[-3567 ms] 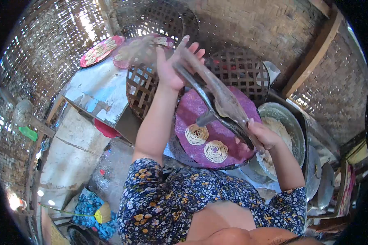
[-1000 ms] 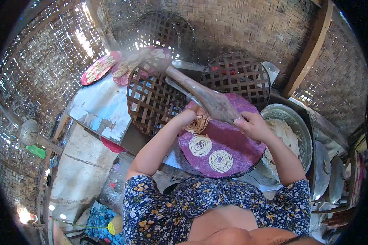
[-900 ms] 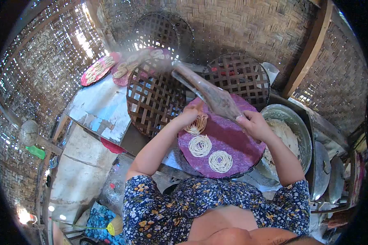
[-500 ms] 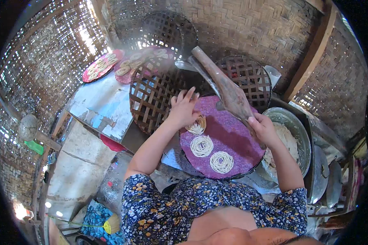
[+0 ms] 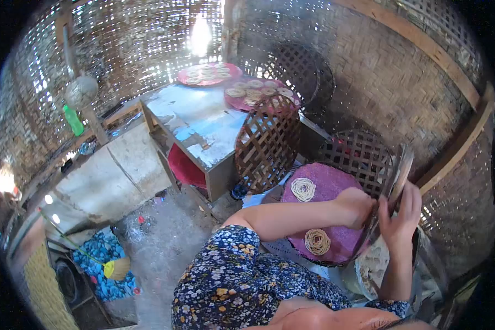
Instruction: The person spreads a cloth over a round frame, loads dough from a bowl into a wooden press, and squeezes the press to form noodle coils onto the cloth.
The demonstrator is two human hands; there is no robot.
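My right hand [image 5: 402,217] is around a long two-armed wooden tool [image 5: 400,179], which stands nearly upright at the right edge of a round tray covered in purple cloth [image 5: 338,179]. Against the tool's near side is my left hand [image 5: 358,208], its fingers curled; whatever they grip is hidden. On the tray lie a pale coil of thin noodle-like strands [image 5: 303,189] and a yellower coil [image 5: 317,242]. My left forearm crosses over the tray between them and covers part of the cloth.
A large pot with pale dough [image 5: 373,264] sits below my right hand. An open-weave bamboo basket [image 5: 268,146] leans by the table [image 5: 195,118]. Two pink trays with several coils [image 5: 253,93] [image 5: 209,73] rest on the table. Another woven basket [image 5: 357,157] stands behind the purple tray.
My view has swung left, showing more table and floor. My left hand has moved from the coils across the tray to the wooden tool. The tool has turned more upright in my right hand.
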